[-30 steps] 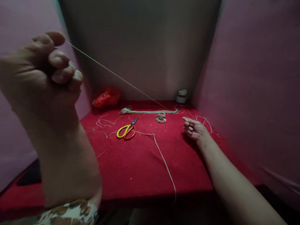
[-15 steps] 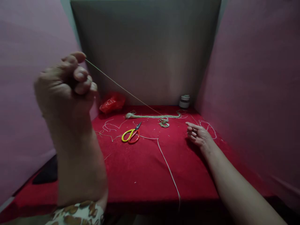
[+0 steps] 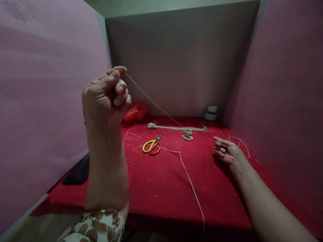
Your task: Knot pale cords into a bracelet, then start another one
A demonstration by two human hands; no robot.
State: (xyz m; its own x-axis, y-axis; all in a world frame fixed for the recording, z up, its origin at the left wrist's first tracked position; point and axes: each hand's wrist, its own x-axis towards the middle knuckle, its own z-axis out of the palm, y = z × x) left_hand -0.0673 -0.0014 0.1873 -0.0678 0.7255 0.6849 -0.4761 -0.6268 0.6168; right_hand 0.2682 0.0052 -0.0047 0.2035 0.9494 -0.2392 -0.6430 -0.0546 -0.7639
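Observation:
My left hand (image 3: pixel 107 97) is raised above the red table (image 3: pixel 161 188), fingers pinched shut on a thin pale string (image 3: pixel 151 101). The string runs taut down and right to a small coil of cord (image 3: pixel 187 134) at the back of the table. My right hand (image 3: pixel 227 151) rests on the cloth at the right, fingers loosely curled and apart, holding nothing I can see. A long bundle of cords (image 3: pixel 176 127) lies across the back. Yellow and orange scissors (image 3: pixel 151 146) lie between the two hands.
A long loose cord (image 3: pixel 193 188) trails from the middle over the front edge. Cord scraps (image 3: pixel 131 134) litter the left and right back. A red plastic bag (image 3: pixel 135 111) and a small white jar (image 3: pixel 211 113) stand by the back wall. Pink panels enclose both sides. A black object (image 3: pixel 78 173) lies at the left edge.
My left hand has moved right and away from the camera, still pinching the string. The view has shifted left, so everything sits further right. The right hand stays resting on the cloth.

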